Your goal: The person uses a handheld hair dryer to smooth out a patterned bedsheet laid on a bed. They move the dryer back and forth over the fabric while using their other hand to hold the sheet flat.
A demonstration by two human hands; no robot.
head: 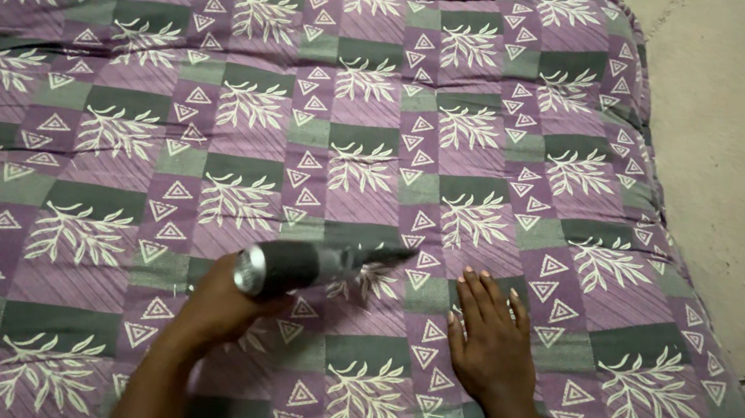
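1. Handheld vacuum [308, 264]: dark barrel with a silver end cap, nozzle tip on the quilt [386, 131] near its middle.
2. Left hand [219, 309]: I see its fingers clenched round the barrel.
3. Right hand [491, 335]: fingers released, pressed flat on the fabric just beside the nozzle.
4. Risk, as I judge it: loose cloth bunching into the nozzle if the flat hand lifts.

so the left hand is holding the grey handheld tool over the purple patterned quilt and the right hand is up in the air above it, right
Not quite. The right hand is not in the air: the head view shows it lying flat, palm down, on the purple patterned quilt. The rest holds: the left hand grips the grey handheld tool over the quilt.
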